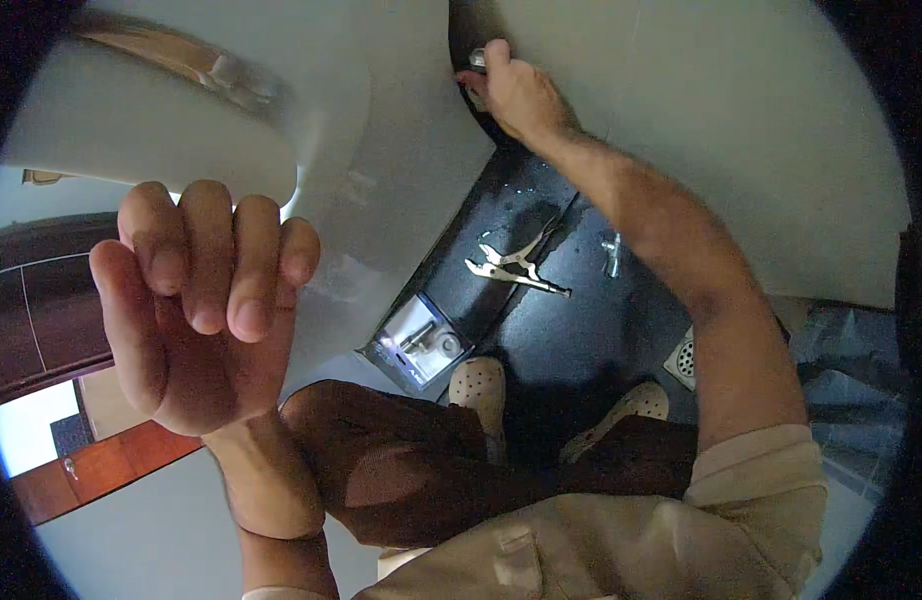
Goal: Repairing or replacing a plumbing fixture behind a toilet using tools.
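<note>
Currently, per head view, the R hand [526, 100] is reached up & fwd into a dark gap [465, 22] betw. a pale curved fixture [391, 170] and a pale wall [751, 130]. Its thumb + fingers are closed abt. a small silvery metal piece [478, 59], mostly hidden by the grip; can't tell how tight, or whether the piece is attached to anything.

L hand [206, 310] is raised close to the cam, palm side showing, fingers approx. half curled, thumb apart; nothing visible in it.

Below, on the black floor [581, 320]: locking pliers [521, 268], metal, lying flat w/ handles spread; to their R, just beside the R forearm in view, a small shiny fitting [611, 255]. Nearer the feet, a flat rectangular item [419, 342] w/ metal-coloured shapes on its face, pack or screen, can't tell which; it's next to the L of two cream clogs [478, 388] w/ holes. Round-holed drain cover [683, 360] on the R, partly behind the R arm. Brown trousers [381, 460], tan shirt [581, 550] at bottom. Far L: dark red cabinet [66, 300].
</note>
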